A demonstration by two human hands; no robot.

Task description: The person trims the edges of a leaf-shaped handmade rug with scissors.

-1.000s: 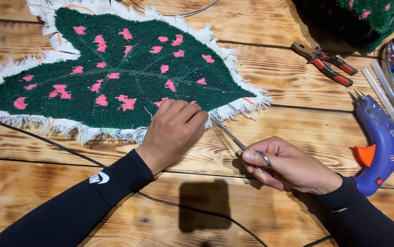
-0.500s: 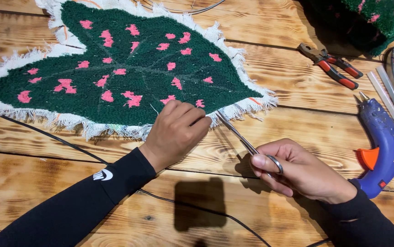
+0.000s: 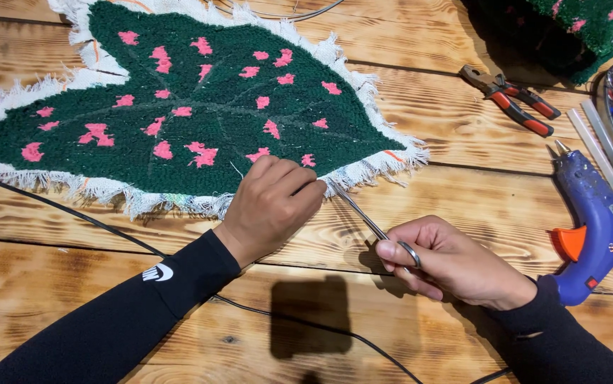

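Green tufted pile with pink flecks fills the leaf-shaped rug [image 3: 200, 107], and everything else I place by it. My left hand [image 3: 272, 203] rests on the near edge of the rug, fingers curled down and pinching the frayed white backing fringe [image 3: 363, 165] there, so the cloth stays taut and lifted a little off the wooden table [image 3: 107, 284] where the blades meet it. My right hand [image 3: 449, 259] sits just off the rug's near-right edge, thumb and fingers closed through the loops of the scissors [image 3: 370, 224]; the thin blades run up from my hand toward the fringe beside my left knuckles, nearly together as far as I can tell, their tips tucked against the white edge. Holding them low and almost flat lets them follow the outline of the green pile without biting into it. Right of the rug's pointed tip, well apart from it, lie the red-handled pliers [image 3: 513, 99], and nearer to me the blue glue gun [image 3: 601, 220] with its orange trigger, nozzle aimed away from me. A black cable [image 3: 93, 220] trails across the boards below the rug, passing under my left sleeve.
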